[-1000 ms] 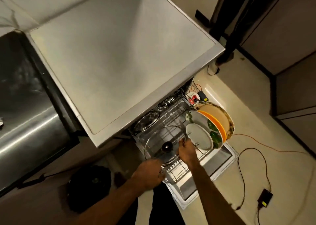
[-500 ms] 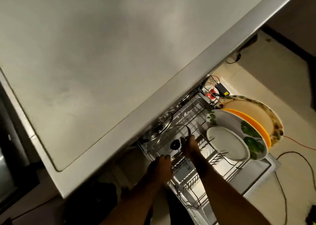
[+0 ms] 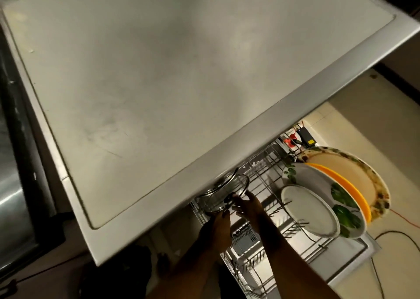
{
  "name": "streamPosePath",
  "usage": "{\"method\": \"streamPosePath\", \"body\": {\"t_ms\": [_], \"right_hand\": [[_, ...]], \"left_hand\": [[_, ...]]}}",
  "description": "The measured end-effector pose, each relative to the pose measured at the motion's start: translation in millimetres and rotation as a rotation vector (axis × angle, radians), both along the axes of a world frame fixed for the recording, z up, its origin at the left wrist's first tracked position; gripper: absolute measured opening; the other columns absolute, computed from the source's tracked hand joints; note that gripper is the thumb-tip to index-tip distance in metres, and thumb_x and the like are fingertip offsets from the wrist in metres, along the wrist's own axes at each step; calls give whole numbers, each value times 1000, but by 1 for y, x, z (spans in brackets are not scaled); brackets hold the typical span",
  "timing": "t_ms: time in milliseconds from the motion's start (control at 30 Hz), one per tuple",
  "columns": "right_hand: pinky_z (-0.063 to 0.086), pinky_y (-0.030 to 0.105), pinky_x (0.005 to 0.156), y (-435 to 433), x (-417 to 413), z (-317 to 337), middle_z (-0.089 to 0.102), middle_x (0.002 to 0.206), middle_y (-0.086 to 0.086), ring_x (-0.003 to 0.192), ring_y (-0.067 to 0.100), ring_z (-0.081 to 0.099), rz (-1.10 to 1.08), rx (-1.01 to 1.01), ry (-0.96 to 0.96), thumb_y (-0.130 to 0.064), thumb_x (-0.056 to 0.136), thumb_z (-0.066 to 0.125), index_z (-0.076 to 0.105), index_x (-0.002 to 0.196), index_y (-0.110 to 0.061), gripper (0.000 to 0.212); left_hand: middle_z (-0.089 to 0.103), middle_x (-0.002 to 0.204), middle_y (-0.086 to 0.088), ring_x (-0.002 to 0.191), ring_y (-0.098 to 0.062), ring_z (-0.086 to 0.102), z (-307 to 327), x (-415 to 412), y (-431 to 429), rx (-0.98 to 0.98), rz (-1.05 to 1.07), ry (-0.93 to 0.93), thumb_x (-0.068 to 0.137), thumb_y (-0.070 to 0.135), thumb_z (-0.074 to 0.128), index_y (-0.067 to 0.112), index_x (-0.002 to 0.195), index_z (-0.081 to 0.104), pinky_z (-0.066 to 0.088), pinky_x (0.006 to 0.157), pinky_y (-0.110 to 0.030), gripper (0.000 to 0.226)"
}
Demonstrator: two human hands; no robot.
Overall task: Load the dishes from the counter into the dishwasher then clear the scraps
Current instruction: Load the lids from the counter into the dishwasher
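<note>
A glass lid (image 3: 218, 195) with a black knob stands tilted at the back left of the pulled-out dishwasher rack (image 3: 268, 176), half under the counter edge. My left hand (image 3: 216, 228) holds its lower rim. My right hand (image 3: 248, 204) grips its right rim, thumb by the knob. To the right, upright in the rack, stand a white plate (image 3: 309, 210), a leaf-patterned plate (image 3: 345, 210), an orange plate (image 3: 336, 178) and a floral-rimmed plate (image 3: 347, 167).
The grey counter top (image 3: 159, 83) overhangs and hides the rack's rear. A steel sink (image 3: 13, 185) lies at the left. Cables and a black adapter (image 3: 305, 137) lie on the pale floor right of the open door (image 3: 350, 269).
Both hands have carried the glass lid further back in the rack, toward the counter edge. The view has swung closer over the counter.
</note>
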State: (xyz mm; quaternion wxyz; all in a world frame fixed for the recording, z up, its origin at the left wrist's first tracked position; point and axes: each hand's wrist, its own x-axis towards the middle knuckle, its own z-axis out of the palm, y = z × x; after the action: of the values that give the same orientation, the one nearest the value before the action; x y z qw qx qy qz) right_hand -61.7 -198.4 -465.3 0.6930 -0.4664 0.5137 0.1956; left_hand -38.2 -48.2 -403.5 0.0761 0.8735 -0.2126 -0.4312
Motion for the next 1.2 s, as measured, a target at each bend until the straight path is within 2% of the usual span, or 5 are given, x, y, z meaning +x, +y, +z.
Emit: {"method": "streamPosePath", "body": {"t_ms": [200, 433, 600, 800, 1200], "right_hand": [[53, 43, 86, 4, -19, 14, 69, 118, 17, 112, 42, 65, -75, 99, 39, -10, 111, 42, 46, 136, -19, 27], [47, 29, 60, 21, -21, 134, 71, 86, 13, 72, 26, 62, 172, -3, -87, 1, 105, 50, 63, 110, -13, 20], [49, 32, 62, 34, -22, 224, 70, 88, 19, 78, 30, 63, 200, -149, -155, -2, 102, 56, 69, 105, -6, 14], [58, 37, 96, 72, -26, 338, 68, 114, -14, 105, 8, 66, 458, -372, -281, -33, 105, 59, 67, 115, -36, 13], [62, 37, 83, 221, -32, 472, 81, 101, 5, 87, 26, 77, 492, -226, -625, -10, 104, 57, 74, 113, -16, 20]], "left_hand": [[37, 157, -1, 141, -22, 42, 33, -1, 1, -44, 17, -7, 95, 19, 65, 22, 156, 30, 42, 111, -34, 70], [27, 162, -1, 147, -25, 33, 111, 1, 19, -60, -3, -44, 98, 19, 55, 26, 157, 23, 35, 116, -37, 68], [13, 167, -5, 152, -27, 23, 185, 10, 34, -103, -73, -59, 97, 24, 55, 22, 160, 17, 32, 119, -41, 73], [42, 152, 1, 136, -22, 47, 296, 6, 75, -205, -16, -157, 94, 29, 58, 25, 153, 30, 42, 112, -37, 66], [30, 158, 19, 143, 0, 30, 435, -47, 270, -456, 409, -392, 98, 47, 53, 36, 156, 27, 20, 114, -11, 64]]}}
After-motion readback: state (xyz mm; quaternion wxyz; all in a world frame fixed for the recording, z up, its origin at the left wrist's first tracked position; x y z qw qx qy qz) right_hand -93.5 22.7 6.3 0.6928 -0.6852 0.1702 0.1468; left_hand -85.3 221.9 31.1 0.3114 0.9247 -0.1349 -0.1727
